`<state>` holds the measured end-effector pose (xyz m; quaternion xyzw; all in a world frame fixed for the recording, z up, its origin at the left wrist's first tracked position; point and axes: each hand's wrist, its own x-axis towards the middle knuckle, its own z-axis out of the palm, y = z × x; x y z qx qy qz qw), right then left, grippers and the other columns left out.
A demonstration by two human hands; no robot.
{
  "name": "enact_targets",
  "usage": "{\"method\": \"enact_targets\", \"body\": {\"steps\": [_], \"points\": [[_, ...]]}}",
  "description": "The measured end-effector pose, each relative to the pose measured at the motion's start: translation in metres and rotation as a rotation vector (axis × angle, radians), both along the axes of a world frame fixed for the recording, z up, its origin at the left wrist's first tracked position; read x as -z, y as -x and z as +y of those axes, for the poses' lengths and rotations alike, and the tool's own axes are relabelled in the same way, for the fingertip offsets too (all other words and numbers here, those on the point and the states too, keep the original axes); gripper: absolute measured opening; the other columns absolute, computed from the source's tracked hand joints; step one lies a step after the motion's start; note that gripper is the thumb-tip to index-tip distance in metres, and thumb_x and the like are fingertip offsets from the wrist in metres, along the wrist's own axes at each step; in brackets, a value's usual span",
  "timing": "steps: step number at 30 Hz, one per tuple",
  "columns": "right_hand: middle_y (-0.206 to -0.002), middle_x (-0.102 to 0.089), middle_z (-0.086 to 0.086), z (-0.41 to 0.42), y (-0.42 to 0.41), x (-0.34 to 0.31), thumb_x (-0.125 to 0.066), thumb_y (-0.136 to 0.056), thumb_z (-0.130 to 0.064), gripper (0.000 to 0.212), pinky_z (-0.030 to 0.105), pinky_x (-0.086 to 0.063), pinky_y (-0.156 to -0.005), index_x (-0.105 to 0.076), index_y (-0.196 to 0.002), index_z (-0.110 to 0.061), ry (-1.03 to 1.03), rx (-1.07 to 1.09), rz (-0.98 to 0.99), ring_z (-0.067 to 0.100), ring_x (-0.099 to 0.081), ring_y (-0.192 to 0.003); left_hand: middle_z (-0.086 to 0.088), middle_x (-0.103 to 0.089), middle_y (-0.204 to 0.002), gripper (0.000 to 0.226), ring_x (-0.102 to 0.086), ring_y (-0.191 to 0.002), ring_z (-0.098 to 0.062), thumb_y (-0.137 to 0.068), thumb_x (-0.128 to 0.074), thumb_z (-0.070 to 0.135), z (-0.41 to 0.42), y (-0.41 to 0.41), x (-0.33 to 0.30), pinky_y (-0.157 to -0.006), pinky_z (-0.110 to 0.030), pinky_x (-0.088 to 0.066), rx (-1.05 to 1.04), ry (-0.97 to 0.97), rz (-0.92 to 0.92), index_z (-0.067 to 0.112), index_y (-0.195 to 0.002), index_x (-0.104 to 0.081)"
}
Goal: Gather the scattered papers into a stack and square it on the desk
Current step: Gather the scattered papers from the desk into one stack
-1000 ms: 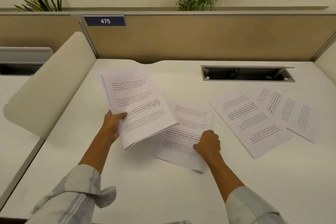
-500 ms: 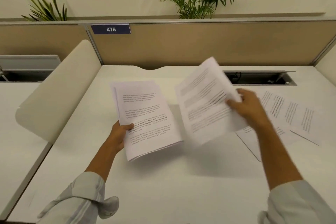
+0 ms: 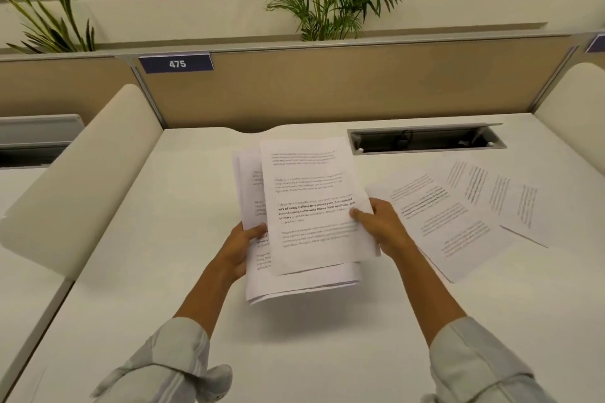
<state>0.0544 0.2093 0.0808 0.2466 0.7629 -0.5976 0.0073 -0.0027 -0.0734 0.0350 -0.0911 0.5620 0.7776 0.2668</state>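
Above the middle of the white desk I hold a loose stack of printed papers in both hands. My left hand grips its left edge. My right hand pinches the right edge of the top sheet, which lies askew over the sheets below. Two more printed sheets lie flat on the desk to the right: a nearer sheet and a farther sheet that it partly overlaps.
An open cable tray is sunk into the desk behind the loose sheets. A tan partition with a "475" label closes the back. Cream side dividers stand at the left and right. Plants rise behind the partition.
My right hand lifted a sheet from the desk, carried it left and laid it on top of the stack in my left hand. The stack moved toward the desk's middle.
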Motion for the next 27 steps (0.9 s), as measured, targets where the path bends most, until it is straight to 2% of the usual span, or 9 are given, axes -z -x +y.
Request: {"method": "enact_targets", "body": {"steps": [5,8,11,14,16,17,21,24,27], "points": [[-0.134,-0.060,0.006,0.008,-0.009,0.016,-0.070,-0.090,-0.021,0.051,0.048,-0.054,-0.092,-0.048,-0.135,-0.014,0.139,-0.126,-0.053,0.029,-0.061,-0.115,-0.012,-0.069,-0.128,0.058,-0.065,-0.117,-0.033,-0.092,-0.053,0.054,0.024,0.004,-0.005,-0.093,-0.052,-0.056,0.078,0.017,0.046,0.017,-0.136,-0.057],[-0.138,-0.056,0.007,0.012,-0.014,0.023,-0.074,-0.086,-0.016,0.061,0.050,-0.052,-0.097,-0.043,-0.138,-0.013,0.055,-0.223,-0.045,0.030,-0.057,-0.121,-0.008,-0.071,-0.124,0.071,-0.068,-0.113,-0.032,-0.080,-0.048,0.070,0.037,0.003,-0.007,-0.093,-0.053,-0.056,0.147,0.073,0.046,0.023,-0.132,-0.060],[-0.137,-0.057,0.007,0.019,-0.019,0.037,-0.078,-0.083,-0.020,0.064,0.049,-0.050,-0.101,-0.044,-0.137,-0.015,0.031,-0.218,-0.015,0.028,-0.057,-0.121,-0.015,-0.070,-0.125,0.048,-0.070,-0.108,-0.036,-0.087,-0.071,0.031,0.045,0.003,-0.001,-0.089,-0.054,-0.057,0.185,0.118,0.068,0.013,-0.129,-0.060],[-0.127,-0.064,0.004,0.034,-0.024,0.049,-0.079,-0.079,-0.037,0.062,0.040,-0.059,-0.088,-0.049,-0.131,-0.022,0.094,-0.157,0.001,0.020,-0.065,-0.108,-0.019,-0.072,-0.118,0.039,-0.072,-0.101,-0.039,-0.086,-0.069,-0.002,0.050,0.006,0.005,-0.082,-0.054,-0.060,0.156,0.124,0.024,0.005,-0.124,-0.062],[-0.116,-0.066,0.000,0.049,-0.029,0.056,-0.079,-0.076,-0.045,0.059,0.025,-0.059,-0.072,-0.053,-0.124,-0.022,-0.012,-0.037,0.033,0.011,-0.067,-0.093,-0.015,-0.076,-0.110,0.038,-0.073,-0.096,-0.038,-0.086,-0.066,-0.007,0.052,0.009,0.008,-0.075,-0.051,-0.062,0.109,0.120,0.003,0.006,-0.121,-0.063],[-0.113,-0.066,-0.001,0.060,-0.033,0.060,-0.079,-0.076,-0.045,0.057,0.021,-0.055,-0.070,-0.056,-0.121,-0.019,-0.168,0.015,0.059,0.009,-0.066,-0.088,-0.014,-0.077,-0.108,0.037,-0.074,-0.096,-0.038,-0.086,-0.066,-0.007,0.052,0.011,0.009,-0.075,-0.051,-0.062,0.092,0.117,-0.001,0.007,-0.120,-0.064],[-0.124,-0.059,0.010,0.110,-0.053,0.085,-0.078,-0.079,-0.036,0.052,0.036,-0.050,-0.087,-0.060,-0.119,-0.009,-0.850,-0.027,-0.018,0.026,-0.057,-0.110,-0.014,-0.077,-0.107,0.037,-0.073,-0.095,-0.038,-0.084,-0.067,-0.007,0.055,0.018,0.014,-0.074,-0.052,-0.061,0.046,0.111,-0.020,0.008,-0.118,-0.064],[-0.135,-0.051,0.011,0.132,-0.055,0.090,-0.070,-0.083,-0.044,0.058,0.041,-0.049,-0.095,-0.055,-0.126,-0.008,-0.965,-0.166,-0.274,0.031,-0.051,-0.119,-0.015,-0.077,-0.107,0.037,-0.073,-0.095,-0.039,-0.084,-0.067,-0.007,0.062,0.021,0.016,-0.075,-0.054,-0.060,0.037,0.126,-0.034,0.008,-0.118,-0.065],[-0.123,-0.058,0.010,0.138,-0.051,0.087,-0.059,-0.093,-0.039,0.042,0.037,-0.050,-0.090,-0.054,-0.121,-0.009,-1.019,-0.262,-0.332,0.028,-0.058,-0.110,-0.016,-0.076,-0.110,0.040,-0.073,-0.097,-0.040,-0.084,-0.067,-0.007,0.071,0.026,0.015,-0.077,-0.056,-0.060,0.045,0.142,-0.036,0.007,-0.121,-0.064]]}}
